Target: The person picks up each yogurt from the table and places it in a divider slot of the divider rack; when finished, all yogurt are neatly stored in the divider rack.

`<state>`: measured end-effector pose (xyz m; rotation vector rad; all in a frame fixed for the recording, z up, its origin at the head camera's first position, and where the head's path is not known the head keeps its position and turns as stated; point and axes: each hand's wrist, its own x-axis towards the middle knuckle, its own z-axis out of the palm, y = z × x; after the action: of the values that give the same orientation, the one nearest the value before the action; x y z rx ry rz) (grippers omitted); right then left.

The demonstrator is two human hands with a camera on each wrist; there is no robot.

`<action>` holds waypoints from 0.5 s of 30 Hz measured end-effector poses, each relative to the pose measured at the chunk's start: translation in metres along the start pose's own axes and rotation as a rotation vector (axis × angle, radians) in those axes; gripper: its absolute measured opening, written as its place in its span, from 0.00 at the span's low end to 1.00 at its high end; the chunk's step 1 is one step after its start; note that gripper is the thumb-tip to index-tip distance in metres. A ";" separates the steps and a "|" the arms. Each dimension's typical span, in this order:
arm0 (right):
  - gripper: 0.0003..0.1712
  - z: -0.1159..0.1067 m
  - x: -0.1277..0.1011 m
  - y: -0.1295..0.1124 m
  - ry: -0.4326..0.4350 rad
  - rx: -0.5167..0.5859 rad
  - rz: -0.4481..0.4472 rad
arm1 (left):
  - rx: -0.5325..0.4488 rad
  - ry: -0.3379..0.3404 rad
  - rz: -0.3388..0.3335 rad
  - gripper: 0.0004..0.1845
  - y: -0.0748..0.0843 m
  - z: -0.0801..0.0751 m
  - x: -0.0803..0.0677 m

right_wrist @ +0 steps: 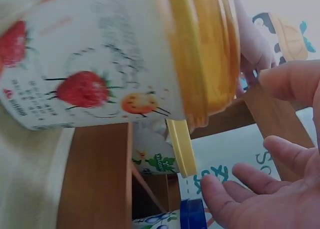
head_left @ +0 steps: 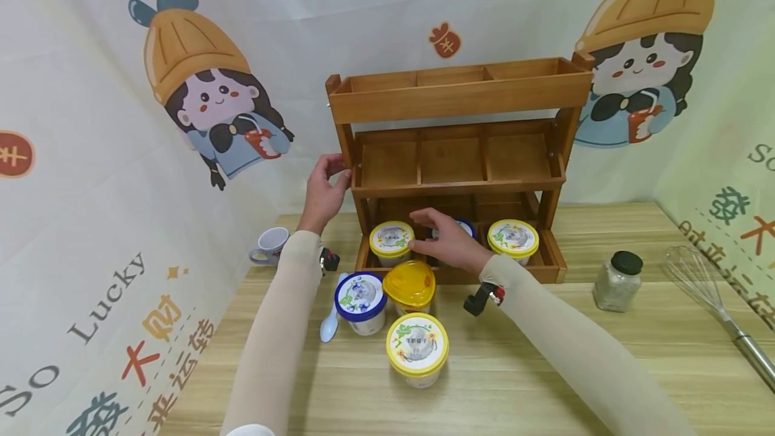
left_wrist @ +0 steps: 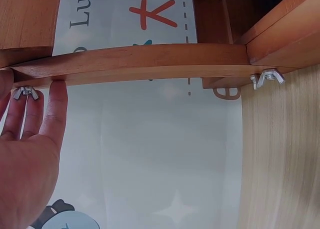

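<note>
From my end, the step in hand looks like setting tubs along the bottom row of the shelf (head_left: 448, 103). Three tubs sit in that row: the left yellow tub (head_left: 392, 239), the middle blue tub (head_left: 465, 225), partly hidden, and the right yellow tub (head_left: 512, 237). The right hand (head_left: 451, 244) is over the middle one with fingers loosely spread, grasping nothing. The left hand (head_left: 323, 197) seems to pinch the shelf's left post between thumb and fingers, which I read as steadying it. On the table, I have the near blue tub (head_left: 361, 300), the amber-lidded tub (head_left: 410, 284) and the front yellow tub (head_left: 418, 345). I judge the next move calls for backing the right hand out without brushing those lids, then taking a table tub by its sides while the left hand braces the frame.
</note>
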<state>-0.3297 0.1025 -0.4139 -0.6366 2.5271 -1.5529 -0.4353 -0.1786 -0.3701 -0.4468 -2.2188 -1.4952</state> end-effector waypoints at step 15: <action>0.33 0.008 -0.037 0.016 -0.026 -0.009 -0.086 | 0.002 0.013 0.019 0.18 -0.003 0.004 0.000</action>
<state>-0.2981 0.1170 -0.4361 -0.7710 2.5203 -1.5501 -0.4377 -0.1756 -0.3737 -0.4546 -2.2004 -1.4815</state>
